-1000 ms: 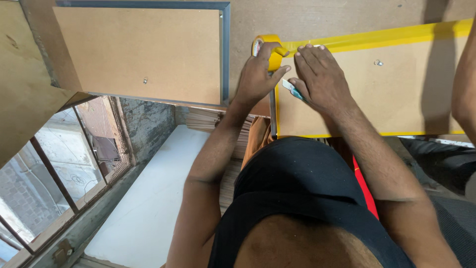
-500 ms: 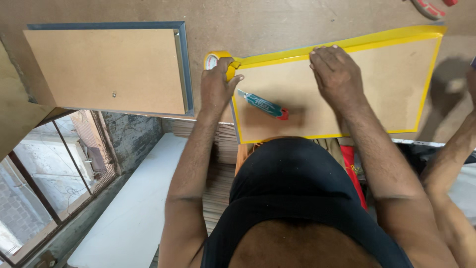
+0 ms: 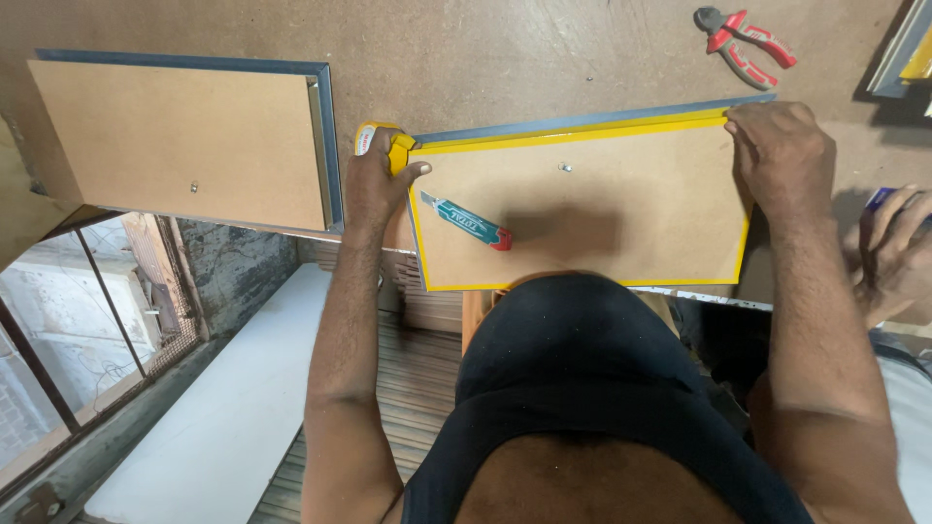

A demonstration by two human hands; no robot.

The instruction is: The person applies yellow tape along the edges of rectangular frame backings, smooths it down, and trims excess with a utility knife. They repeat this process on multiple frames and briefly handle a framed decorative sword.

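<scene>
Yellow-edged frame back and tape roll

The frame (image 3: 621,209) lies face down on the brown surface (image 3: 505,58), its hardboard back bordered with yellow tape, a grey edge along the far side. The yellow tape roll (image 3: 374,141) sits at its left far corner. A teal utility knife (image 3: 466,221) rests diagonally on the backing.

A yellow-edged brown board (image 3: 621,218), teal-and-red cutter (image 3: 466,221), yellow tape roll (image 3: 374,141), red-handled pliers (image 3: 746,39).

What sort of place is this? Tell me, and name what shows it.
Probably a small framing or carpentry workshop. A fibreboard workbench holds backing boards in metal frames, a utility knife and red-handled pliers. The left hand holds a roll of yellow tape at the frame's corner.
</scene>
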